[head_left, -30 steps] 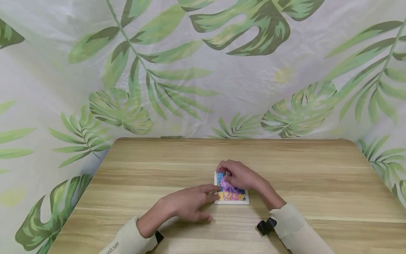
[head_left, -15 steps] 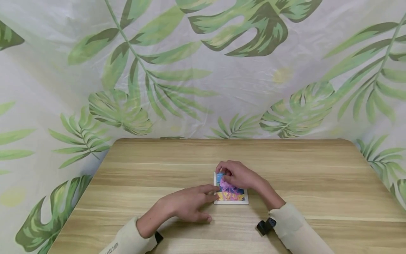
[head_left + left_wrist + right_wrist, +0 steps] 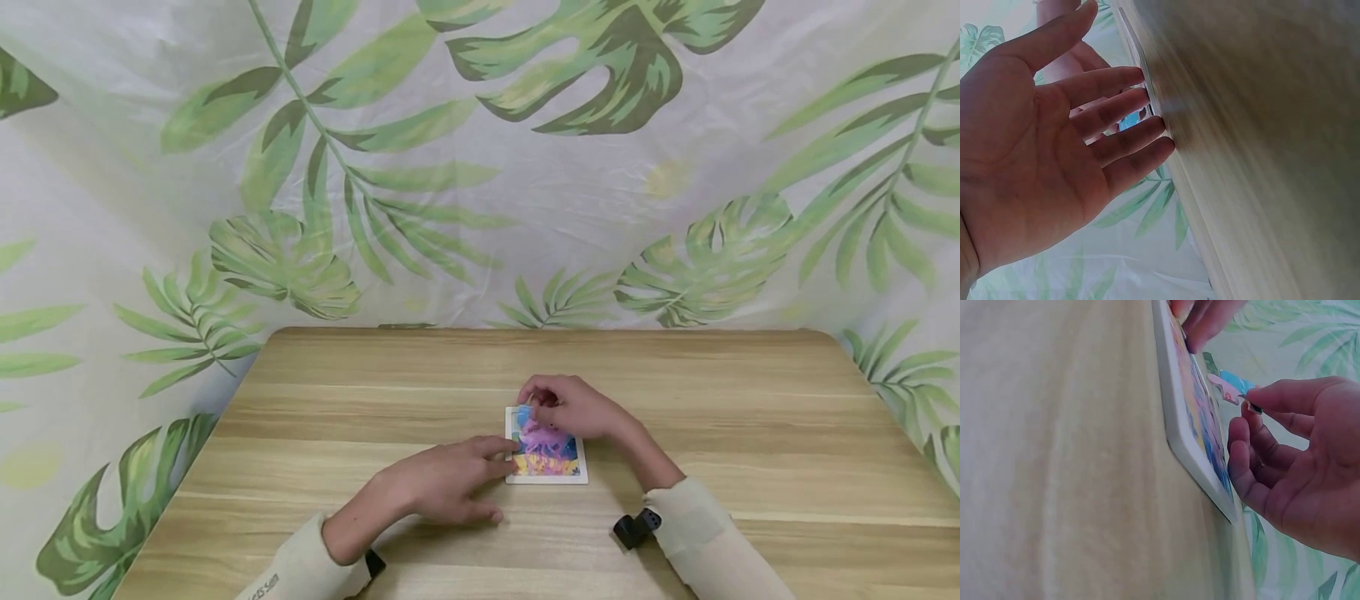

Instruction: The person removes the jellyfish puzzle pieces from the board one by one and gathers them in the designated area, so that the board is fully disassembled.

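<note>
A small square picture puzzle [image 3: 547, 479] with a white border lies flat on the wooden table, showing a pink figure on blue and yellow. Thumb and fingertips of my right hand [image 3: 588, 408] pinch a pink and blue puzzle piece [image 3: 1230, 386]. In the right wrist view this piece is tilted up off the picture near its far edge. My left hand [image 3: 450, 483] has its fingers extended, with fingertips resting at the puzzle's left border. The left wrist view shows that palm [image 3: 1022, 150] bare and the fingers nearly straight along the puzzle's edge.
The wooden table [image 3: 360, 358] reaches back to a leaf-patterned curtain [image 3: 420, 183] that hangs behind it and at both sides. A black camera mount [image 3: 636, 529] sits at the right sleeve.
My right hand has moved slightly right and away from me, and the piece it pinches has tilted up from the puzzle. The left hand stays in place.
</note>
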### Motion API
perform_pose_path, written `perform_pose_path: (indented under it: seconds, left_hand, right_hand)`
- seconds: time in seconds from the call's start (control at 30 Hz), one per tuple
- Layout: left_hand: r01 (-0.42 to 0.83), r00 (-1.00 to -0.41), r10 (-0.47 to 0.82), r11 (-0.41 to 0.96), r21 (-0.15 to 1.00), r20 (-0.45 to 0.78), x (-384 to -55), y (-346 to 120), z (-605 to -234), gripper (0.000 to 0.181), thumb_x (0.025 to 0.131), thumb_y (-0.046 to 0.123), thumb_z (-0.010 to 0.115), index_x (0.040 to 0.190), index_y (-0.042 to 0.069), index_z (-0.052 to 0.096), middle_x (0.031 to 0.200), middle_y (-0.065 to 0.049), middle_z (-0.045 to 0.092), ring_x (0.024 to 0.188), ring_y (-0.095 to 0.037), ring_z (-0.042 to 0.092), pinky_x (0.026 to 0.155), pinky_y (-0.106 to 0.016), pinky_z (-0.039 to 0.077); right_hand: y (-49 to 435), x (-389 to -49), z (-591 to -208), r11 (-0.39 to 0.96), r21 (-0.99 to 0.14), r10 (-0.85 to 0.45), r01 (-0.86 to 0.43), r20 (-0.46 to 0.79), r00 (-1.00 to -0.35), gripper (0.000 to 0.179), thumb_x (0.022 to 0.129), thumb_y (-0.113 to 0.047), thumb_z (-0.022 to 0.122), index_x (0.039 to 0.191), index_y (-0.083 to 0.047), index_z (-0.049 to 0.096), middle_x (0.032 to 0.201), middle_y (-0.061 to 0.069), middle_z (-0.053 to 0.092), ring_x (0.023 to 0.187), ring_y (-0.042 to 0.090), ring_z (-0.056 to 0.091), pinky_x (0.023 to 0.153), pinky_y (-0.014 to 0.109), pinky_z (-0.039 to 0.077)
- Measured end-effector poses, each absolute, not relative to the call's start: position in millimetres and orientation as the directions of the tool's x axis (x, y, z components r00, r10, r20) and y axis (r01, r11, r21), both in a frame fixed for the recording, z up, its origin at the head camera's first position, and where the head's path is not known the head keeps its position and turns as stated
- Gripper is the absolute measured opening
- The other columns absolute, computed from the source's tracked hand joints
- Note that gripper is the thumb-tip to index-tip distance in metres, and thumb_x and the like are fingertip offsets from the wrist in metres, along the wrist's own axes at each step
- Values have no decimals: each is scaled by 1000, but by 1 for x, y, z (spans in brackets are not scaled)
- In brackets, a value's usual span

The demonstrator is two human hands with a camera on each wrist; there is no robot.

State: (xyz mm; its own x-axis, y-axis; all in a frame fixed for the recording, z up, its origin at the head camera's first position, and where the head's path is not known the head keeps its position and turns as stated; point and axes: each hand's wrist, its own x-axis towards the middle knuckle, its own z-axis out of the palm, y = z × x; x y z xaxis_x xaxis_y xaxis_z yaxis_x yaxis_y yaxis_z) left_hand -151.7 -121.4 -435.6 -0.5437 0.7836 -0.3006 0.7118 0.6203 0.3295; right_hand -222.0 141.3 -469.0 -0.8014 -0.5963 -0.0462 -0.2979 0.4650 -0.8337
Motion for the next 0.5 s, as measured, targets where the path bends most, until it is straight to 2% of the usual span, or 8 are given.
perform_pose_path:
  seconds: [0.37, 0.5]
  left_hand:
    - [763, -535, 802, 594, 256, -264, -149, -118, -436, 65, 101, 50, 72, 157, 19, 57, 167, -2, 44, 148, -23, 46, 121, -39, 48]
    - [766, -539, 801, 595, 243, -259, -149, -117, -437, 66, 101, 51, 72, 156, 19, 58, 167, -2, 45, 147, -23, 48, 121, -39, 48]
  right_hand:
    - [144, -222, -468, 459, -845, -592, -275, -60, -804, 17, 104, -6, 60, 115, -8, 73, 96, 5, 66, 82, 16, 57, 68, 24, 48]
    - [149, -220, -466, 466, -843, -587, -267, -69, -807, 18, 103, -6, 61, 116, -8, 73, 96, 5, 66, 84, 16, 57, 73, 25, 49]
